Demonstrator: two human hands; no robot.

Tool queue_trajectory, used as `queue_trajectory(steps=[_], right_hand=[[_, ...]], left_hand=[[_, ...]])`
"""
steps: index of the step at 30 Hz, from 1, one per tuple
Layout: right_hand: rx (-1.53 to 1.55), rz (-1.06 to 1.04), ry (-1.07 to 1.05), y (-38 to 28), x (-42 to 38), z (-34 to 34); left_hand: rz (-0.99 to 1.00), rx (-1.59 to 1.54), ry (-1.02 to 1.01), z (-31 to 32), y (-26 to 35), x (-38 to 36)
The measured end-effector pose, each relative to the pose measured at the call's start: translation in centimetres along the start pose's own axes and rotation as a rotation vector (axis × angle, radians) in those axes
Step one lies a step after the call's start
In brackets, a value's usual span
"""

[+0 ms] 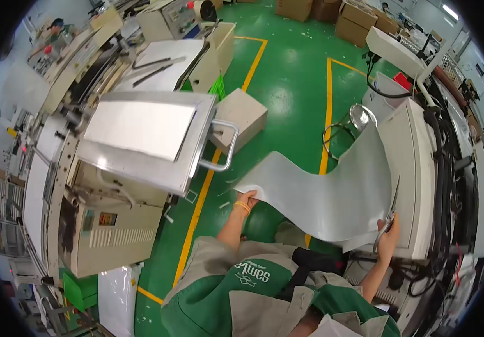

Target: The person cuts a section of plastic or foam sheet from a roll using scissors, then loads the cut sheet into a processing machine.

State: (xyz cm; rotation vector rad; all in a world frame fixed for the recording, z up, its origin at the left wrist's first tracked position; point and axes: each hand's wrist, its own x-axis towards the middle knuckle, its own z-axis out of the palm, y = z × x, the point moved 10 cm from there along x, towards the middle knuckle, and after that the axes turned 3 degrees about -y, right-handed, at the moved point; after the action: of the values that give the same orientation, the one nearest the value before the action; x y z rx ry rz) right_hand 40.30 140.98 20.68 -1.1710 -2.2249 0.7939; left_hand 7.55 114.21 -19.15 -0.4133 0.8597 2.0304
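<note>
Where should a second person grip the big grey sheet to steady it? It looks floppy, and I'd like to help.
Probably the free long edge of the sheet facing the green floor, about midway, coming from that open side. The left hand pinches one corner, the right hand holds scissors at the other end, and the sheet sags between them.

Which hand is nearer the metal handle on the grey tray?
Left. The left hand grips the sheet corner just below-right of the handle; the right hand, holding scissors, is far off right.
</note>
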Motion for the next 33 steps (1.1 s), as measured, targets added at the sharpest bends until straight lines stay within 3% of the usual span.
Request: queue_trajectory(steps=[4,5,6,7,9,10,13,15,17,20,23,24,26,27,30,31,33], right_hand=[[0.047,0.078,-0.056,3.1,11.5,4.4],[0.133,-0.014,0.048,1.8,14.8,4.8],[0.086,-0.05,-0.001,1.6,18.4,5.7],[0.041,-0.081,-0.051,1.4,21.6,6.6],[0.078,-0.055,-0.153,0.8,28.3,8.4],[0.113,-0.101,-0.175,-0.2,31.6,9.5],[0.17,-0.199,-0.285,-2.8,39.6,13.5],[0.244,-0.267,-0.318,-4.2,45.0,16.9],[0.278,-0.305,-0.343,-5.0,50.0,20.5],[0.306,-0.213,-0.343,-5.6,57.7,25.0],[0.416,-0.192,-0.295,-6.4,65.6,28.1],[0.441,-0.217,-0.301,-7.5,68.2,28.9],[0.562,-0.166,-0.32,-9.4,73.0,31.5],[0.731,-0.057,-0.368,-6.9,75.6,34.2],[0.82,0.187,-0.531,-7.5,80.0,41.9],[0.81,0.196,-0.62,-7.2,81.6,45.5],[0.893,0.21,-0.648,-10.0,84.2,51.7]], left_hand=[[-0.033,0.201,0.062,6.1,1.2,5.7],[-0.013,0.259,0.088,7.2,1.5,7.6],[-0.008,0.416,0.219,5.6,1.4,10.6],[-0.003,0.442,0.161,6.8,1.4,12.7],[0.292,0.666,0.161,16.2,6.5,10.9],[0.326,0.831,0.203,18.2,7.8,11.8],[0.472,0.808,0.169,20.3,10.7,15.4],[0.348,0.356,0.327,21.9,13.2,16.0],[0.336,-0.035,0.306,18.9,14.9,20.8],[0.2,-0.05,0.347,17.7,18.1,28.4],[0.328,0.403,0.564,21.0,23.2,34.3],[0.294,0.397,0.527,23.5,23.8,37.0],[0.314,1.144,0.615,30.7,27.9,40.6],[0.327,1.184,0.575,34.3,29.5,42.0],[0.352,1.236,0.445,43.6,33.9,46.2],[0.616,1.283,0.448,45.4,35.8,47.2],[0.82,1.35,0.383,47.9,39.3,49.1]])
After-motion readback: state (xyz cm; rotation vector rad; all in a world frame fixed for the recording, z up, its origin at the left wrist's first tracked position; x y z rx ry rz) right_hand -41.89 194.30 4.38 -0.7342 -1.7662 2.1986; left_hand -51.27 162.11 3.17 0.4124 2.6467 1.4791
